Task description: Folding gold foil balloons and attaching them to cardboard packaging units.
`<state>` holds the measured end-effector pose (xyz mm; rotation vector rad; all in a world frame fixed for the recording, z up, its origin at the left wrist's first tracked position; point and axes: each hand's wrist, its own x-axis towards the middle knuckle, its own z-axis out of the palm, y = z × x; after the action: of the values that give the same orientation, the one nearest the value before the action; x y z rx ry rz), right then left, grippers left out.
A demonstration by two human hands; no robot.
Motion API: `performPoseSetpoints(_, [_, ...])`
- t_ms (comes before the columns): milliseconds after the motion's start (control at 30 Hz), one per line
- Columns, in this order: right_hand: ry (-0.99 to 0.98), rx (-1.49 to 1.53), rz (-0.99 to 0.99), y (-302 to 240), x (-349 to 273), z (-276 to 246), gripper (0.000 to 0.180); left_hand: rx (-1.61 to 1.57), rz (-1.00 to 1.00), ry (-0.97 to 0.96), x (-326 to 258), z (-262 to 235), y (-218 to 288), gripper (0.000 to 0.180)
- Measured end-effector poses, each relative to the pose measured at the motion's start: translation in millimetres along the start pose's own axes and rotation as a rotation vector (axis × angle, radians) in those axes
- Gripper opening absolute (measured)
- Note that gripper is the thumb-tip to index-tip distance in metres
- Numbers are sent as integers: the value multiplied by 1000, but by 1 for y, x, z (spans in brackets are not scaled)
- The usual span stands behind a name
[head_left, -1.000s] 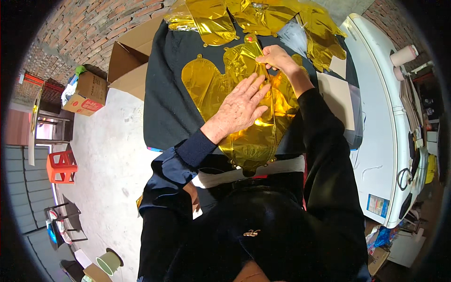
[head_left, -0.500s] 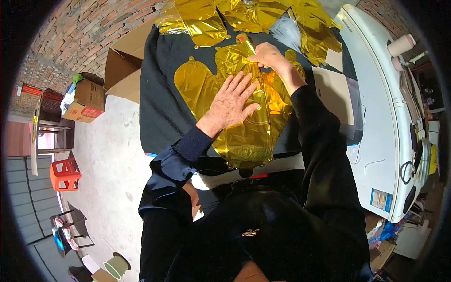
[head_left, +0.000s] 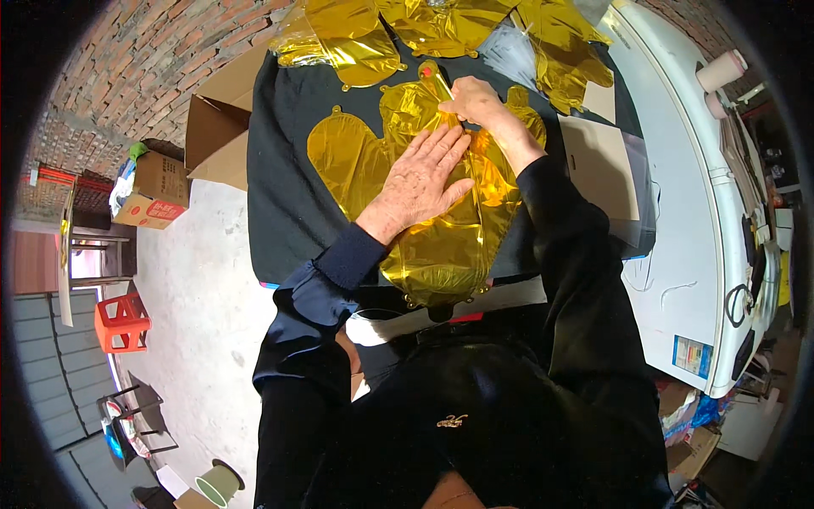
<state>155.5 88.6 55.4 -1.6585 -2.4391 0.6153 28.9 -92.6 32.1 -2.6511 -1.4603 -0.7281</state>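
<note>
One black cloth-covered table bearing a flat, lobed, shiny gold foil shape, lower end at the near edge. On the foil, left hand palm down, fingers extended, slightly apart; farther up, right hand with thumb and fingers clamped on a narrow bright strip, unclear whether fold or separate piece. Could crease or tear from pulling that strip against uneven palm pressure.
</note>
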Motion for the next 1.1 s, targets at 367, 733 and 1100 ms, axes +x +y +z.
performPoseSetpoints(367, [27,25,16,3,-3,4,45,1,-17,-40,-4,9,-2,68])
performPoseSetpoints(733, [578,20,-567,19,-42,23,17,7,-45,-58,-3,7,2,69])
performPoseSetpoints(1100, [376,64,-740,33,-66,19,13,-28,-60,-73,-5,6,3,68])
